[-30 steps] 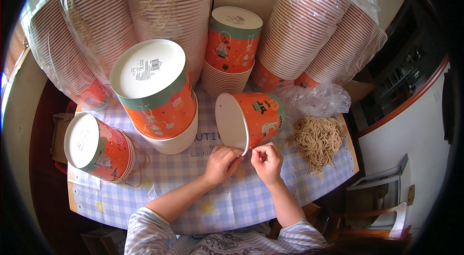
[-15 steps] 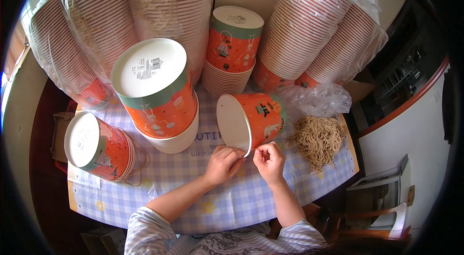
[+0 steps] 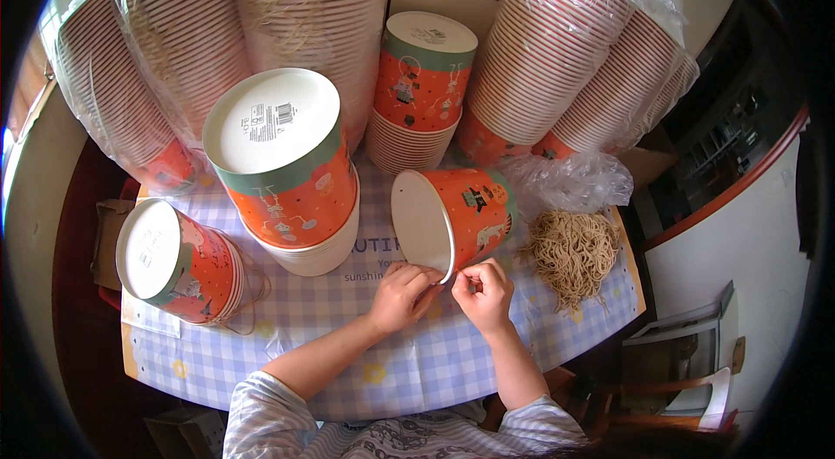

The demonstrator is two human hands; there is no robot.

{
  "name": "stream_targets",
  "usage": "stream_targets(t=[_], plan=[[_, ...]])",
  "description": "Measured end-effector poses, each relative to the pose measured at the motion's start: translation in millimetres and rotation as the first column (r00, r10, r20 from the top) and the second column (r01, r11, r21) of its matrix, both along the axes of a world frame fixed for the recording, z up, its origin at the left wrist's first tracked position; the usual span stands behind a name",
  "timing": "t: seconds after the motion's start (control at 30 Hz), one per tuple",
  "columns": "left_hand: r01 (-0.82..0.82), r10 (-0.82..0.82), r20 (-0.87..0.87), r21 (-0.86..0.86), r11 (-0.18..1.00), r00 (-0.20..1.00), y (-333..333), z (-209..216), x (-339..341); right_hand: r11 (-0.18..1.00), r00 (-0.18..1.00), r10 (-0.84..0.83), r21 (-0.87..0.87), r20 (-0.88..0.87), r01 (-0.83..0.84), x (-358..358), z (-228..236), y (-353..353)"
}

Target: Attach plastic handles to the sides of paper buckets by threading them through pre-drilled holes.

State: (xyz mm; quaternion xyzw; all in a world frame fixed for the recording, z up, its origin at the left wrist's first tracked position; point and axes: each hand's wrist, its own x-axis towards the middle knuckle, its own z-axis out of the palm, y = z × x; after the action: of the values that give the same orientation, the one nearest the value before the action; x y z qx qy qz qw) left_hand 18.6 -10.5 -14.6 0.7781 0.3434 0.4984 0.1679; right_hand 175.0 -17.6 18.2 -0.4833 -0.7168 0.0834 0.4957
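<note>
An orange paper bucket (image 3: 465,211) with a white inside and green base band lies tilted on its side at the middle of the table, its open mouth facing left. My left hand (image 3: 403,298) pinches the lowest part of its rim, thumb and fingers drawn together. Just outside the rim, against the orange wall, my right hand (image 3: 484,294) is closed in a pinch. Whatever sits between its fingertips is too small to make out. A pile of tan cord loops (image 3: 574,257) lies right of the bucket, beside clear crumpled plastic (image 3: 570,179).
Upside-down bucket stacks stand left of centre (image 3: 287,198) and behind (image 3: 422,76). A short tilted stack (image 3: 178,263) with cord around it lies far left. Tall plastic-wrapped stacks (image 3: 548,42) line the back. A blue checked tablecloth (image 3: 330,346) covers the table.
Both hands stay at the bucket's rim with almost the same grip. My right hand's fingertips shift very slightly; the whole view moves a little.
</note>
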Motion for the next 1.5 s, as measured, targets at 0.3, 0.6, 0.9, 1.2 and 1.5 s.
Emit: stream_targets(t=[0.3,0.6,0.9,1.2,1.5], plan=[[-0.016,0.015,-0.008,-0.047,0.999,1.000,-1,-1,1,0.996,0.993,-0.040,0.088,0.113,0.030,1,2,0],[0.054,-0.054,0.010,-0.018,0.998,0.999,-1,4,-2,0.989,0.984,-0.050,0.147,0.170,0.024,0,4,0],[0.030,-0.022,0.079,-0.099,0.995,0.997,3,0,-1,0.994,0.983,0.044,0.095,0.179,-0.062,0,11,-2],[0.066,-0.036,-0.218,0.132,0.989,0.975,9,10,-11,0.992,0.969,0.112,0.030,0.221,-0.122,1,8,-6],[-0.085,0.091,-0.111,0.060,0.995,0.990,10,2,-9,0.991,0.960,0.132,-0.031,0.249,-0.128,2,5,-2]])
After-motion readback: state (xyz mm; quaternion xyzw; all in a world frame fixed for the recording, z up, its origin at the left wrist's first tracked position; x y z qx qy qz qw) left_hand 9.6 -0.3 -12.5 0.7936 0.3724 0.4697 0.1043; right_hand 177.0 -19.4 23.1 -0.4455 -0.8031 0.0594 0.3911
